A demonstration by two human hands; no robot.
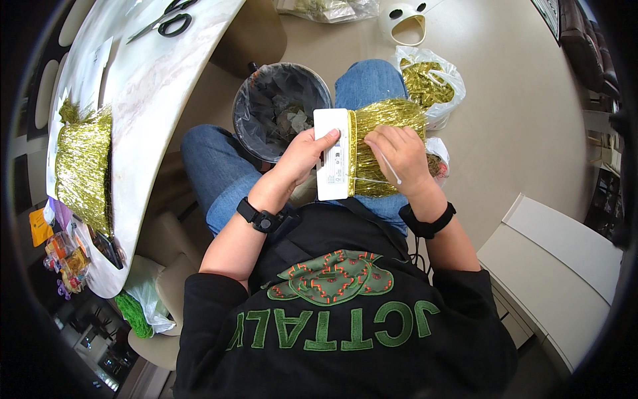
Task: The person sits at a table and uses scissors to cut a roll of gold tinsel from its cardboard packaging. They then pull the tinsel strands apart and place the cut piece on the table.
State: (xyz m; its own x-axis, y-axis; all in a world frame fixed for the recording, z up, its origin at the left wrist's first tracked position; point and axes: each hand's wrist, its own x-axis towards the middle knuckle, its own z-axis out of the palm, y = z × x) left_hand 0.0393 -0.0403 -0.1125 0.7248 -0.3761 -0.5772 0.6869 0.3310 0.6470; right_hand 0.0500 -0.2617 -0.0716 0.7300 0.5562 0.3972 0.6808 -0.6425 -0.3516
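My left hand (302,155) grips a white card (331,149) by its left edge, thumb on the printed face. Shiny gold tinsel fringe (369,159) with a braided gold band (352,149) runs along the card's right side and lies over my lap. Over the fringe, my right hand (407,158) has its fingertips pinched on a thin white strand (390,165). That strand bends near my palm, and a stretch of it crosses the fringe towards the band. The tips of my right fingers are partly hidden.
A lined bin (244,119) with scraps stands between my knees. On the marble table (154,99) at left lie black-handled scissors (172,22) and another gold fringe (83,169). A plastic bag (456,95) of gold tinsel and a white open-mouthed container (386,30) sit on the floor.
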